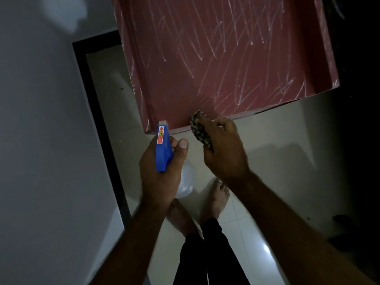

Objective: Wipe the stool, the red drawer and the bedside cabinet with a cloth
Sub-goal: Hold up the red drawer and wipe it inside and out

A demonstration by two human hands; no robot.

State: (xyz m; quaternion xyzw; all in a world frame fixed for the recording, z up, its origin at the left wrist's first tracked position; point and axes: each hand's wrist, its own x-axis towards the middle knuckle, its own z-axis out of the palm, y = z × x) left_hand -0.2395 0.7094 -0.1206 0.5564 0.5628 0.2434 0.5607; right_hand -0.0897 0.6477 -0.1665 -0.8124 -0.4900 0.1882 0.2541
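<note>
The red drawer (216,58) is pulled out and fills the upper middle of the view, its floor streaked with pale scratch marks. My right hand (224,149) grips a dark patterned cloth (200,128) against the drawer's near front edge. My left hand (162,171) holds a spray bottle (163,149) with a blue head and clear body, its nozzle pointing at the drawer's near left corner. The stool and the bedside cabinet are out of view.
A grey wall with a black skirting strip (98,120) runs down the left. Pale glossy floor tiles (277,161) lie below the drawer. My bare feet (216,198) and dark trousers stand under my hands. The right side is dark.
</note>
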